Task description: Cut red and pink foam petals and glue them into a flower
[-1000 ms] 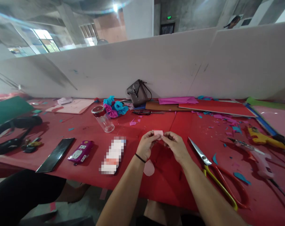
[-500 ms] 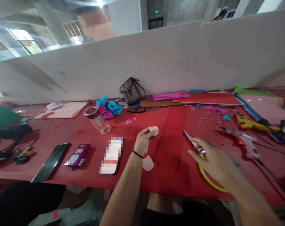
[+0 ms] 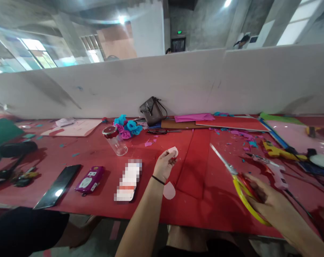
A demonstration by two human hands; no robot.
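Observation:
My left hand [image 3: 165, 163] pinches a small pale pink piece of paper [image 3: 173, 151] between thumb and fingers above the red table. Below that wrist lies a pale pink petal-shaped paper [image 3: 169, 191]. My right hand [image 3: 269, 200] grips a pair of scissors [image 3: 239, 189] at the red and yellow handles. The blades look closed and point away toward the upper left, apart from the paper. My fingertips are partly hidden behind the handles.
On the left are a phone [image 3: 128, 182], a purple pouch [image 3: 90, 180], a black tablet-like slab [image 3: 58, 186] and a glass jar [image 3: 116, 142]. Blue and pink paper flowers [image 3: 128, 128] and a dark bag [image 3: 153, 112] stand behind. Glue guns [image 3: 278, 175] and paper scraps lie right.
My right hand has moved back from the scissors' metal part to their handles. The paper in my left hand has turned slightly. The camera view has tilted up a little.

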